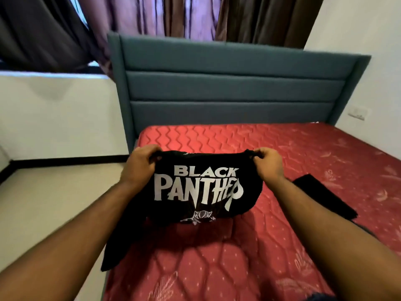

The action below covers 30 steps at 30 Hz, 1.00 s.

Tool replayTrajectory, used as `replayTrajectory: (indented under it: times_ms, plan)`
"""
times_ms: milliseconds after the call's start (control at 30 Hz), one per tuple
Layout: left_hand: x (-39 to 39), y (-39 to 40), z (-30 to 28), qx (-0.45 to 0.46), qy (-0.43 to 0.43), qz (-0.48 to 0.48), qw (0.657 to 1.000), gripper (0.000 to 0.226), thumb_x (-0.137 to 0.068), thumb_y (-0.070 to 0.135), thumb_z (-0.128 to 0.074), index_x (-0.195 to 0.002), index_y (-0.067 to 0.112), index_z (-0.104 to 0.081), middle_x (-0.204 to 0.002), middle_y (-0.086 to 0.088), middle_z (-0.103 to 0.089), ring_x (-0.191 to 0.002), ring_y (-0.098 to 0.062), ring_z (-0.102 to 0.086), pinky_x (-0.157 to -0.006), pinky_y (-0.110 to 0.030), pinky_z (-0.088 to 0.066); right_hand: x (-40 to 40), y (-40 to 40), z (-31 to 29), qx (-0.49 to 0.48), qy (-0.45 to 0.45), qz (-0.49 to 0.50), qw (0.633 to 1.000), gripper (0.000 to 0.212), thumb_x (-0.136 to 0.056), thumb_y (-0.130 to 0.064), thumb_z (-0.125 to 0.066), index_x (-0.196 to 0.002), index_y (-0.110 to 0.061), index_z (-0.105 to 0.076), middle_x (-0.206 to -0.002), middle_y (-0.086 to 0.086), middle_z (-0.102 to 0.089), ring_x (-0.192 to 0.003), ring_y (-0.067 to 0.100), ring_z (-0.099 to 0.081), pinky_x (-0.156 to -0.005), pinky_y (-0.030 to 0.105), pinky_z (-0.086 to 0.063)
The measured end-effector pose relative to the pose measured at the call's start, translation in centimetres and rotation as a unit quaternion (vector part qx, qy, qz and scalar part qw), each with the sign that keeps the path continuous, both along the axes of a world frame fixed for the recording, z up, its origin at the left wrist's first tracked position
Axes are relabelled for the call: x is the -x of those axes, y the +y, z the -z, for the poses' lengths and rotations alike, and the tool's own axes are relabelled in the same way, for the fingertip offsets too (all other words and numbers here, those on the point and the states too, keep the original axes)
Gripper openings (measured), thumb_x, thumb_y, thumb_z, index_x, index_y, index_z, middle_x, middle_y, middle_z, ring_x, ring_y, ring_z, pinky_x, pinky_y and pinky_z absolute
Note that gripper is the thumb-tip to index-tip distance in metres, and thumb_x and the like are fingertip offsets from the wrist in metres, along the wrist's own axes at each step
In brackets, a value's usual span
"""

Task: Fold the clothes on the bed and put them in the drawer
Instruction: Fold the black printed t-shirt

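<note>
**Black T-shirt held up over the bed, both grips engaged**

The bed (282, 148) fills the frame from 3 o'clock to 6 o'clock; its red quilted mattress is bare. The blue-grey padded headboard (227, 83) stands at 12 o'clock, with dark curtains (152, 14) behind it.

The black T-shirt (201, 187) hangs at frame centre, above the mattress, white "BLACK PANTHER" lettering facing me. Its lower part droops toward 7 o'clock, past the mattress edge.

A second black garment (321, 194) lies flat on the mattress at 4 o'clock, beside my right forearm.

My left hand (141, 164) grips the shirt's upper left corner, fingers curled over the cloth. My right hand (268, 162) pinches the upper right corner, fingers closed on bunched fabric. The top edge is stretched between them.
</note>
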<state>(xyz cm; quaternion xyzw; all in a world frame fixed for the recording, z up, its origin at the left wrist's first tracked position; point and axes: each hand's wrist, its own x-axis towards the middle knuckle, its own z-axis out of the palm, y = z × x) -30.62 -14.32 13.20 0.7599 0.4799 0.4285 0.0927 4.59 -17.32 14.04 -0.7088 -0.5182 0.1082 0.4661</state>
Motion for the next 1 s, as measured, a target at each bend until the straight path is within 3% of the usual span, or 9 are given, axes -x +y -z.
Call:
replayTrajectory:
  times_ms: [133,267,367,533,600,700,867,933,1000]
  plan:
    - [-0.1,4.7,-6.6,-0.006,0.046,-0.032,0.998,0.023,-0.068,0.010,-0.082,-0.072,0.018,-0.060,-0.074,-0.002,-0.056,-0.072,-0.025,-0.055,-0.063,-0.030,-0.037,-0.4,4.0,-6.6,-0.060,0.009,0.023,0.998,0.007,-0.083,-0.011,-0.063,-0.078,-0.014,-0.067,-0.073,0.000,-0.062,-0.070,0.016,-0.057,-0.064,0.026,-0.038]
    - [0.3,7.1,-12.2,0.069,-0.047,-0.014,0.996,0.022,-0.066,0.010,-0.086,-0.072,0.008,-0.065,-0.062,0.000,-0.052,-0.059,-0.014,-0.046,-0.057,-0.027,-0.035,-1.2,5.8,-10.7,-0.027,0.010,-0.053,0.998,0.043,-0.087,-0.027,-0.067,-0.053,-0.016,-0.042,-0.049,0.000,-0.036,-0.047,0.014,-0.030,-0.048,0.029,-0.023]
    - [1.6,8.3,-15.0,0.105,-0.098,0.024,0.989,0.019,-0.073,0.005,-0.082,-0.073,0.009,-0.063,-0.061,-0.003,-0.052,-0.058,-0.013,-0.046,-0.056,-0.023,-0.037,-1.5,5.6,-14.4,-0.017,-0.032,-0.099,0.994,0.040,-0.087,-0.029,-0.068,-0.057,-0.017,-0.046,-0.050,-0.003,-0.038,-0.042,0.007,-0.031,-0.045,0.025,-0.026]
    - [2.0,8.8,-21.5,-0.210,-0.233,-0.067,0.947,0.025,-0.080,0.011,-0.075,-0.086,0.020,-0.052,-0.089,-0.006,-0.052,-0.075,-0.015,-0.049,-0.068,-0.022,-0.041,-0.4,3.2,-26.1,-0.231,-0.019,-0.157,0.960,0.023,-0.085,-0.026,-0.072,-0.078,-0.006,-0.063,-0.063,-0.002,-0.053,-0.054,0.001,-0.043,-0.053,0.020,-0.038]
    - [2.3,8.8,-20.6,-0.107,-0.086,-0.070,0.988,0.030,-0.078,0.021,-0.078,-0.094,0.016,-0.054,-0.088,-0.003,-0.058,-0.078,-0.016,-0.054,-0.068,-0.030,-0.040,-1.1,1.9,-28.1,-0.133,-0.067,-0.210,0.966,0.022,-0.081,-0.026,-0.076,-0.081,-0.007,-0.066,-0.065,-0.003,-0.057,-0.058,0.003,-0.047,-0.057,0.019,-0.039]
    - [3.7,8.8,-15.5,0.052,0.063,-0.131,0.988,0.016,-0.073,0.006,-0.066,-0.085,0.017,-0.066,-0.088,-0.008,-0.068,-0.089,-0.027,-0.065,-0.071,-0.030,-0.043,-2.9,0.7,-25.1,0.201,-0.236,-0.227,0.923,0.020,-0.082,-0.025,-0.075,-0.071,-0.010,-0.068,-0.060,-0.005,-0.058,-0.054,0.003,-0.048,-0.057,0.021,-0.040]
    - [4.1,5.2,-13.4,-0.065,-0.146,-0.149,0.976,0.033,-0.069,-0.001,-0.056,-0.092,0.018,-0.070,-0.090,-0.005,-0.070,-0.088,-0.024,-0.065,-0.084,-0.033,-0.049,-3.8,0.0,-20.9,0.064,-0.104,-0.203,0.972,0.027,-0.083,-0.026,-0.073,-0.068,-0.016,-0.053,-0.059,-0.001,-0.046,-0.055,0.011,-0.039,-0.048,0.023,-0.030]
    - [4.3,2.5,-14.8,-0.133,-0.207,-0.170,0.954,0.028,-0.074,-0.003,-0.061,-0.093,0.016,-0.070,-0.086,-0.002,-0.067,-0.078,-0.002,-0.062,-0.080,-0.020,-0.045,-4.4,-2.1,-23.3,0.103,-0.011,-0.282,0.954,0.023,-0.084,-0.020,-0.071,-0.072,-0.015,-0.053,-0.061,0.002,-0.047,-0.055,0.011,-0.040,-0.049,0.024,-0.032]
    - [5.2,-0.3,-17.7,-0.134,-0.152,-0.117,0.972,0.025,-0.075,-0.008,-0.063,-0.087,0.012,-0.070,-0.074,-0.004,-0.066,-0.064,0.012,-0.057,-0.066,-0.004,-0.039,-4.8,-4.4,-26.0,0.207,-0.001,-0.363,0.908,0.018,-0.084,-0.013,-0.070,-0.072,-0.013,-0.056,-0.063,0.005,-0.051,-0.055,0.013,-0.047,-0.049,0.023,-0.039]
